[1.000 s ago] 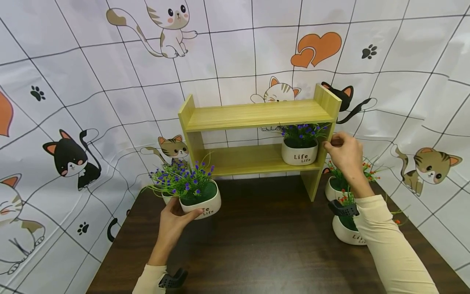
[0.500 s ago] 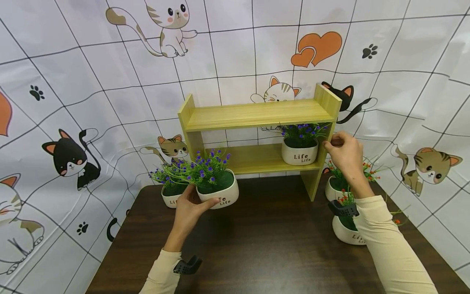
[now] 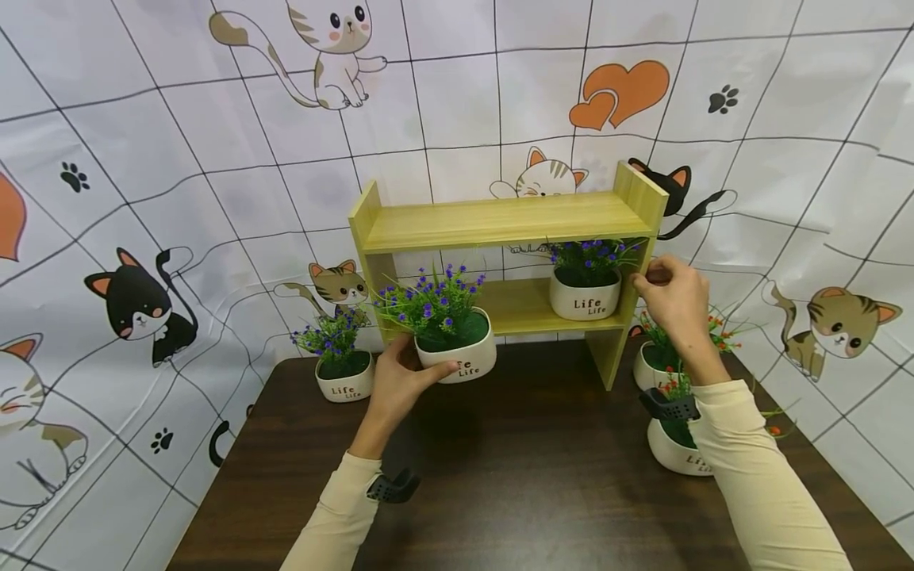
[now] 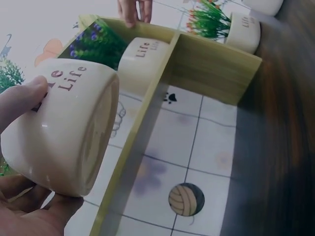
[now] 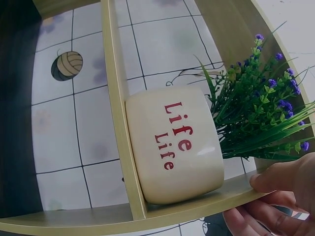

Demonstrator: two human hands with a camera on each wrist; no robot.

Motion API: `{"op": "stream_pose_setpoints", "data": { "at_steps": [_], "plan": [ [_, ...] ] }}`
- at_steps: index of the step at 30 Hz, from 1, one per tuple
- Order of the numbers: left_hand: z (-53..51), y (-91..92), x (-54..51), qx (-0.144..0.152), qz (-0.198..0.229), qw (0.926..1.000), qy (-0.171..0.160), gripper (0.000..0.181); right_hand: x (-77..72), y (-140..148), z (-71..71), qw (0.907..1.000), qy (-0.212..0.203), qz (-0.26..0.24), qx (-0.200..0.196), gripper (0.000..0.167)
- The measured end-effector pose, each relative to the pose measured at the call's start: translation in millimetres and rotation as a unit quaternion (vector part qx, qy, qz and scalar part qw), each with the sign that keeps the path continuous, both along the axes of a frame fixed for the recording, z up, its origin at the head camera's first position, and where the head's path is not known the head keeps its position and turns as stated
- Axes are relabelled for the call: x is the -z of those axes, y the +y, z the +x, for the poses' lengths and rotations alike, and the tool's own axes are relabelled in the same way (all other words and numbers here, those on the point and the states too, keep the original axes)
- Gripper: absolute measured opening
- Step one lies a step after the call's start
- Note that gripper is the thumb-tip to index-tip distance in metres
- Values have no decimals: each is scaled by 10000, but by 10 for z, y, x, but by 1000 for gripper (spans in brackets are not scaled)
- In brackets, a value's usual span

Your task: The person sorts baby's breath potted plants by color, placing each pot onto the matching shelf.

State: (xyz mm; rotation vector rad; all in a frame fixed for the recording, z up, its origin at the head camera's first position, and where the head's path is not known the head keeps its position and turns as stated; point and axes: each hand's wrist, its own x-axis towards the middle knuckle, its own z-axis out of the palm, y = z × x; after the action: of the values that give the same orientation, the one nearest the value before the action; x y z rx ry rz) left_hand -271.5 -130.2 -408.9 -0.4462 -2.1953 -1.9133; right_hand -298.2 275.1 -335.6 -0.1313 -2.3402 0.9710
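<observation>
My left hand (image 3: 400,382) grips a white oval pot (image 3: 464,354) of purple flowers and green leaves, thumb on its printed "Life" side. It hangs in the air before the left part of a two-tier wooden shelf (image 3: 493,220). In the left wrist view the pot's underside shows and the fingers (image 4: 29,196) wrap its far side. A second purple-flowered pot (image 3: 585,300) stands on the lower tier at the right end. My right hand (image 3: 673,305) pinches the shelf's right side panel; in the right wrist view the thumb (image 5: 275,178) lies inside, the fingers outside.
Another purple-flowered pot (image 3: 345,379) stands on the dark wooden table (image 3: 500,476) left of the shelf. Two orange-flowered pots, a rear one (image 3: 648,369) and a front one (image 3: 674,454), stand at the right, partly behind my right arm. A cat-patterned wall (image 3: 457,103) rises behind.
My left hand has carried the flower pot rightward and a little up, from beside the left pot to before the shelf. The left pot is now uncovered. My right hand keeps its place.
</observation>
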Motion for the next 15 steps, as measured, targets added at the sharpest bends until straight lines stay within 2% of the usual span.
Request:
{"op": "stream_pose_setpoints", "data": {
  "at_steps": [7, 15],
  "plan": [
    [-109, 165, -69, -42, -150, 9999, 46, 75, 7, 6, -2, 10000, 7, 15, 23, 29],
    [-211, 346, -173, 130, -15, 9998, 126, 83, 9, 6, -12, 10000, 0, 24, 30, 29]
  ]
}}
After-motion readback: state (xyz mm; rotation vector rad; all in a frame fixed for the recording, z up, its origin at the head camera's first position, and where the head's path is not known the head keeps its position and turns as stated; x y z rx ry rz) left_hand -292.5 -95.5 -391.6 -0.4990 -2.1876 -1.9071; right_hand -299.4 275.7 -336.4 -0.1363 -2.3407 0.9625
